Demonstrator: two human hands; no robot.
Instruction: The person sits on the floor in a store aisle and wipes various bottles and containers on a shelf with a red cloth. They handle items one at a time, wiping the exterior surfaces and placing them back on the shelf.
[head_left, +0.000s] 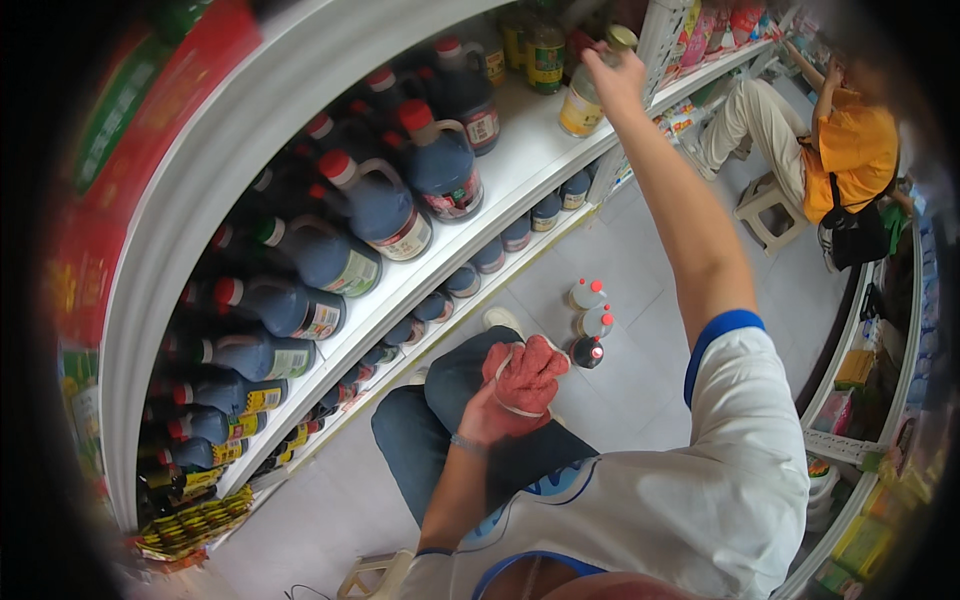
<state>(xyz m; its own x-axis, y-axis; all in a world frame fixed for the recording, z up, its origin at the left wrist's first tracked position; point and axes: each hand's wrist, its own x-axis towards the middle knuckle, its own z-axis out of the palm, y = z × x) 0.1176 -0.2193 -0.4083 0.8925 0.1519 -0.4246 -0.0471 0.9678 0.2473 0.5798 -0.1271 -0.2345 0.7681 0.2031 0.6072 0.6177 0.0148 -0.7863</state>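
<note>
My right hand (619, 75) reaches up to the shelf and grips a glass bottle (582, 109) with a yellow label and a gold-coloured cap, near its top. The bottle is at the right end of the white shelf board (517, 161), close to the front edge. My left hand (484, 412) holds a crumpled red cloth (529, 379) with a pale edge above my knees. Left of the gripped bottle are a green-labelled bottle (545, 64) and dark jugs with red caps (450, 169), their handles showing.
Two clear jugs (587, 294) and a dark bottle (586, 352) stand on the tiled floor. Smaller bottles line the lower shelf (487, 255). A person in an orange shirt (859, 150) sits on a plastic stool (769, 214) at the upper right. Stocked shelves (847, 446) curve along the right.
</note>
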